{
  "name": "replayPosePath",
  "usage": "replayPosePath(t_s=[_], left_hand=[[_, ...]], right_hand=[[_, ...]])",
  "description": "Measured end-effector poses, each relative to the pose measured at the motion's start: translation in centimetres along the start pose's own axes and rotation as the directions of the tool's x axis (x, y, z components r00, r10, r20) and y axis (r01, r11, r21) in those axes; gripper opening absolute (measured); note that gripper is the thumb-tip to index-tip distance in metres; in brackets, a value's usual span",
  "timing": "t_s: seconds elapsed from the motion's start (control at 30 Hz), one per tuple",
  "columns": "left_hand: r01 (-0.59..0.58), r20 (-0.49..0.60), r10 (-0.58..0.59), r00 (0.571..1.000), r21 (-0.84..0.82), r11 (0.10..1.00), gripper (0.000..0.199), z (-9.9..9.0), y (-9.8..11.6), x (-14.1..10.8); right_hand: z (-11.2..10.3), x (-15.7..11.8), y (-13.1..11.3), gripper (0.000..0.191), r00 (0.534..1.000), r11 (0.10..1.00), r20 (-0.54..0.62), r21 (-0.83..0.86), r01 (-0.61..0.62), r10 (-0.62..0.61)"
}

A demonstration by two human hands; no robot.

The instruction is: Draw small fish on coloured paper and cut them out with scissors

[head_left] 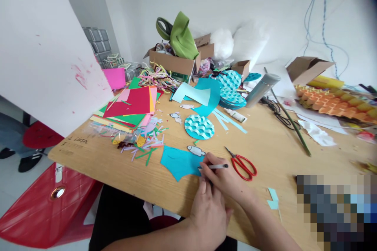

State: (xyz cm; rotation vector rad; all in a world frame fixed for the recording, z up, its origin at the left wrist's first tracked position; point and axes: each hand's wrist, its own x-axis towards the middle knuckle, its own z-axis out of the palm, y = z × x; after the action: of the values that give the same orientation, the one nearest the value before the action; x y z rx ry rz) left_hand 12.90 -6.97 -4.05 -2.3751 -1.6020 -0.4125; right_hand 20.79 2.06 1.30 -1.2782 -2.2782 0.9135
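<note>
My right hand point(219, 172) is closed around a grey pen point(217, 166), whose tip is at the right end of a blue piece of paper point(179, 160). The paper lies flat, with a pointed lower edge and a faint curved line. Just below, my left hand point(209, 211) rests on the table, fingers stretched towards the paper's right end and partly hidden under my right hand. A small paper fish point(196, 150) lies at the paper's upper edge. Red-handled scissors point(243, 164) lie to the right of my hands. Beyond the paper is a round blue piece with wavy scales point(199, 127).
Coloured paper sheets point(129, 104) and paper scraps point(147, 141) cover the table's left part. At the back stand a cardboard box point(173, 62) and a silver cylinder point(263, 89). A green stick point(290, 119) and orange honeycomb paper point(332, 104) lie to the right.
</note>
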Motion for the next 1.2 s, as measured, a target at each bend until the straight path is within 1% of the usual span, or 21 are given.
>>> replayPosePath(t_s=[0.1, 0.3, 0.5, 0.63, 0.77, 0.9, 1.07, 1.2], left_hand=[[0.008, -0.017, -0.008, 1.0, -0.01, 1.0, 0.072, -0.04, 0.02, 0.03], [0.009, -0.017, -0.009, 1.0, -0.014, 1.0, 0.066, 0.12, 0.0, 0.13], [0.019, -0.011, -0.02, 1.0, -0.044, 0.999, 0.064, -0.16, -0.28, 0.16], [0.029, 0.018, -0.027, 0.999, -0.109, 0.994, 0.054, -0.01, -0.4, 0.05], [0.021, 0.011, -0.02, 1.0, -0.135, 0.991, 0.047, 0.24, -0.5, -0.01], [0.013, 0.008, -0.012, 1.0, -0.113, 0.993, 0.045, 0.0, -0.63, -0.11], [0.034, -0.023, -0.036, 0.999, -0.063, 0.997, 0.047, -0.41, -0.66, -0.25], [0.03, -0.007, -0.03, 1.0, -0.049, 0.998, 0.047, -0.25, -0.61, -0.26]], right_hand=[[-0.11, -0.43, 0.01, 0.022, 1.0, 1.0, 0.016, 0.01, -0.01, 0.01], [-0.26, -0.76, -0.03, 0.023, 1.0, 1.0, 0.014, 0.012, -0.013, 0.013], [-0.27, -0.91, 0.03, 0.025, 1.0, 0.999, 0.007, 0.029, -0.031, 0.031], [-0.3, -1.04, 0.13, 0.025, 1.0, 1.0, 0.001, 0.022, -0.018, 0.018], [-0.39, -1.03, -0.01, 0.025, 1.0, 1.0, -0.001, 0.004, -0.007, 0.007], [-0.5, -1.02, -0.19, 0.025, 1.0, 1.0, -0.007, -0.011, 0.009, -0.009], [-0.49, -1.1, -0.06, 0.026, 1.0, 1.0, 0.002, -0.029, 0.009, -0.009], [-0.46, -1.11, 0.25, 0.027, 1.0, 0.998, 0.005, -0.061, 0.019, -0.018]])
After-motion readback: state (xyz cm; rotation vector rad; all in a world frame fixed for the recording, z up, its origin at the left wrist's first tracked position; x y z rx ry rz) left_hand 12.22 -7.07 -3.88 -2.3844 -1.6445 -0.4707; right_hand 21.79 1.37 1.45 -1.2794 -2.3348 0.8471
